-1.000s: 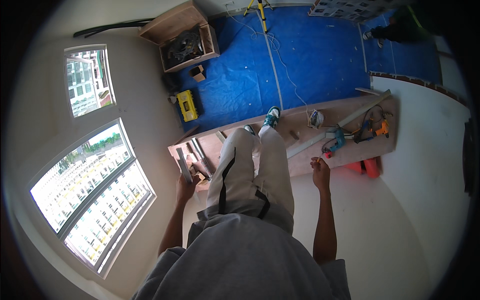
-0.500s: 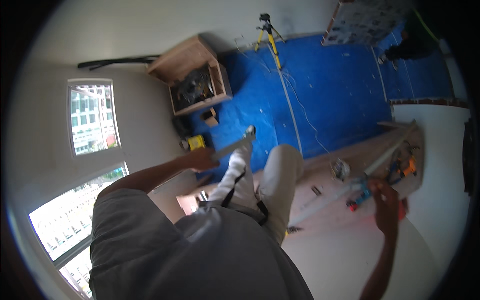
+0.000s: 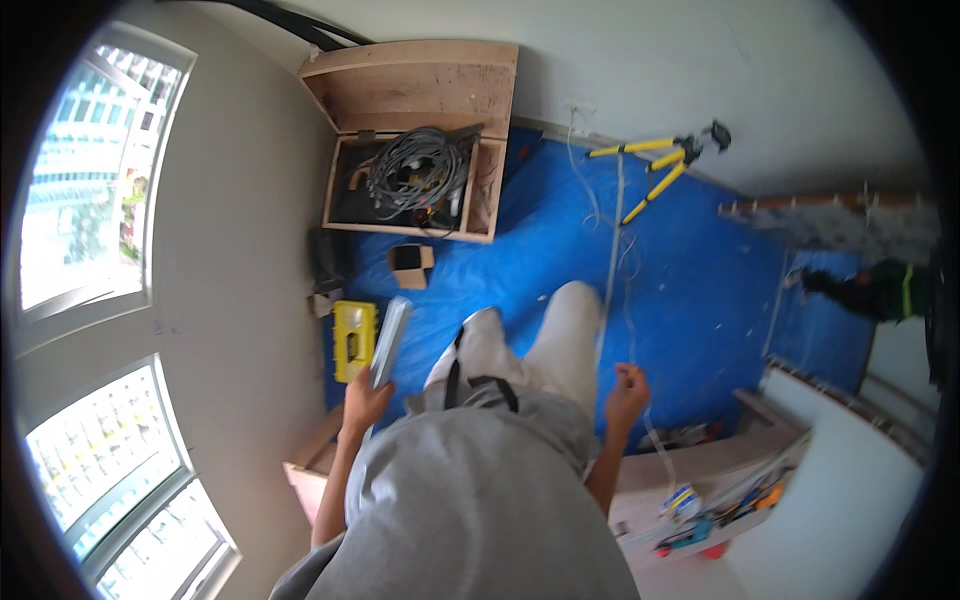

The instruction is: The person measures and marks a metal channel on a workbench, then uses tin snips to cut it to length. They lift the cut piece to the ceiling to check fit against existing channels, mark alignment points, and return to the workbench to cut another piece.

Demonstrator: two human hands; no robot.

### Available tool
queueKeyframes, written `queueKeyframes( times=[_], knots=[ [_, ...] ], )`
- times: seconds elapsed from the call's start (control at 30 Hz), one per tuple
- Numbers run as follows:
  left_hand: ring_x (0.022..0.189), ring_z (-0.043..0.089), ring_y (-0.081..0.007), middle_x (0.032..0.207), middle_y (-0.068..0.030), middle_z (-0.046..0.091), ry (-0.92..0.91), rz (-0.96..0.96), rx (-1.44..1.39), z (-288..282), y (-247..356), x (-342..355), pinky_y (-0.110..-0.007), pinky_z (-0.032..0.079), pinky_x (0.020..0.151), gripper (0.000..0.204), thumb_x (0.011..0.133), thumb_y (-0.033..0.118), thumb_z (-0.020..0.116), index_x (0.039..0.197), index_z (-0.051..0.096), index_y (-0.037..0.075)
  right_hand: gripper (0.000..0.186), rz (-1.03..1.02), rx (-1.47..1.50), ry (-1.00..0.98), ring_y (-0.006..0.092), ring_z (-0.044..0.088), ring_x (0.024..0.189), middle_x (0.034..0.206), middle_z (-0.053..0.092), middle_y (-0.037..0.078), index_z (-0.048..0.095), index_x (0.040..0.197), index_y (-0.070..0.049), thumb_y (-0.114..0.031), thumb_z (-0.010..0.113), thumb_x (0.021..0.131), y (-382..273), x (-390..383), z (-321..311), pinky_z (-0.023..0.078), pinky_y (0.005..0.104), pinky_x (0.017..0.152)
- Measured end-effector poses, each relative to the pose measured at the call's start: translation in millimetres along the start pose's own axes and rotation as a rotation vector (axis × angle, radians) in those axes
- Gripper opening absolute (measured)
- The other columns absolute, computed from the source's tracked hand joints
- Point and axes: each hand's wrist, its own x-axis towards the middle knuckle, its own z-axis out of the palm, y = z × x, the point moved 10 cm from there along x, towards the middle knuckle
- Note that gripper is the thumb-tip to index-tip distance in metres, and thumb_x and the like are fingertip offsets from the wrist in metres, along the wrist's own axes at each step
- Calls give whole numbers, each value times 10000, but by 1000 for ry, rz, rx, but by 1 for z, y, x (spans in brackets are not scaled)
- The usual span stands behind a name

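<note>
My left hand [image 3: 366, 402] is closed around a pale grey metal bar [image 3: 390, 338], raised near the open yellow toolbox [image 3: 352, 342]. My right hand [image 3: 626, 398] is pinched beside my right thigh, on a small orange thing too small to name. Behind my hips, a wooden platform [image 3: 736, 440] carries a teal power tool [image 3: 690, 535], an orange tool [image 3: 770, 494] and a length of pale trim.
Blue sheeting [image 3: 690, 300] covers the floor. Ahead are an open wooden chest [image 3: 400, 80] with coiled grey cable [image 3: 415, 170], a cardboard box [image 3: 410, 265], a yellow-legged tripod [image 3: 650, 185] and a thin cord. A co-worker in dark clothing [image 3: 880, 290] is at the far right.
I have moved forward off the wooden platform, so the chest and tripod are nearer. My left hand swung inward, then back out, still holding the bar; my right hand stayed pinched.
</note>
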Motion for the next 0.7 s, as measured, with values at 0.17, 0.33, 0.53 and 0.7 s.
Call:
queueKeyframes(
  times=[0.17,0.33,0.53,0.7],
  knots=[
    [651,637,-244,736,-222,664,31,-135,-155,-22,-34,42,-442,521,634,350,847,261,780,972,652,-40,212,-138,34,-389,255,711,906,998,752,141,762,1085,-25,-169,739,931,-190,126,120,533,356,789],
    [621,576,-145,683,-115,638,307,-427,-340,-47,-31,51,-374,471,557,260,883,202,750,964,643,-22,259,-648,-130,-606,324,680,1022,1042,734,140,742,1060,-33,-263,742,941,-382,277,311,510,419,921],
    [521,573,-142,665,-40,572,236,-946,-823,53,12,-4,-321,494,492,247,906,249,731,962,624,34,737,-1104,-563,-445,447,569,1249,1335,587,276,530,1430,-4,-544,660,946,-546,434,528,495,498,1029],
    [584,573,-116,691,-28,574,156,-1345,-958,119,89,-81,-306,501,522,321,900,271,769,1090,660,36,926,-1117,-941,-607,435,486,1380,1463,527,294,499,1463,37,-681,646,898,-561,507,630,421,513,1126]
  ],
)
